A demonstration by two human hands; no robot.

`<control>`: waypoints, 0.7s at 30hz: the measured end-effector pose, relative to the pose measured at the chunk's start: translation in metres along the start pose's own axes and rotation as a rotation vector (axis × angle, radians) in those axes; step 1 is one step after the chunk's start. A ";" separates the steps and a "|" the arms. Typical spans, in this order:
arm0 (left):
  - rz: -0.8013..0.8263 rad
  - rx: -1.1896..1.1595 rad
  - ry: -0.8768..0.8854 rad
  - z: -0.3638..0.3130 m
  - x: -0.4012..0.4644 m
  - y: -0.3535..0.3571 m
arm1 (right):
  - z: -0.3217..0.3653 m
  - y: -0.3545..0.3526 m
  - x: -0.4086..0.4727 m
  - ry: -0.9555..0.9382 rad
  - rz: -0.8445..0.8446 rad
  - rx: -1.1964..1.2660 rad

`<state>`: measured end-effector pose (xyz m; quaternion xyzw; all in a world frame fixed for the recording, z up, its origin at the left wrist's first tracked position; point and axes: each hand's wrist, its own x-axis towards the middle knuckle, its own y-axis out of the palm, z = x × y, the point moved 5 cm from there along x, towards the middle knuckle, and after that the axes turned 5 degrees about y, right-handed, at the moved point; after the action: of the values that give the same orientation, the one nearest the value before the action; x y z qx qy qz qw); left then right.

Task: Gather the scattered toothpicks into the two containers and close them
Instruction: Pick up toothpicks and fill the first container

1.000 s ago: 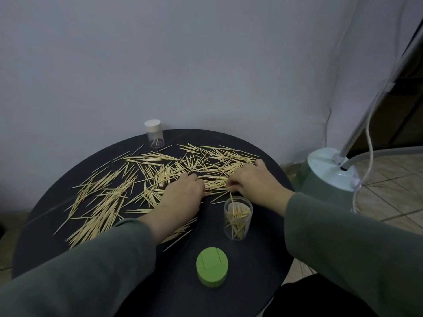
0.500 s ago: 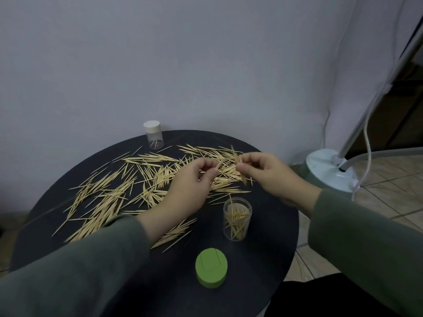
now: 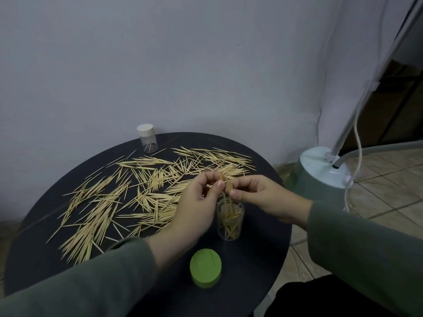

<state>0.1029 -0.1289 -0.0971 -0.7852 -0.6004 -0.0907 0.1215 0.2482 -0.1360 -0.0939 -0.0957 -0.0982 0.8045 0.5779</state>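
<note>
Many pale wooden toothpicks (image 3: 128,195) lie scattered over a round black table (image 3: 258,255). An open clear container (image 3: 230,223), partly filled with toothpicks, stands near the front right. Its green lid (image 3: 205,267) lies on the table in front of it. A second clear container with a white cap (image 3: 147,138) stands at the back edge. My left hand (image 3: 196,202) and my right hand (image 3: 258,195) meet just above the open container, both pinching a small upright bunch of toothpicks (image 3: 225,186) whose lower ends reach into its mouth.
A pale wall rises right behind the table. To the right, on a tiled floor, stands a light green appliance base (image 3: 320,172) with a metal pole and a white hose. The table's front edge lies close to my sleeves.
Both hands rose off the scattered pile with a few toothpicks, came together, and moved down and toward me until the bunch stood over the open container.
</note>
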 end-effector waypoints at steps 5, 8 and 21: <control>0.018 0.026 0.039 0.001 -0.009 -0.001 | -0.011 -0.004 0.000 0.043 0.060 0.049; 0.007 0.028 0.086 -0.001 -0.009 -0.006 | -0.013 -0.008 -0.001 0.049 0.098 0.026; 0.108 0.367 0.257 0.001 -0.011 -0.010 | 0.000 -0.008 -0.008 0.116 0.207 -0.587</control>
<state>0.0901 -0.1358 -0.1000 -0.7631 -0.5435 -0.0725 0.3422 0.2580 -0.1408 -0.0911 -0.3136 -0.2829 0.7896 0.4451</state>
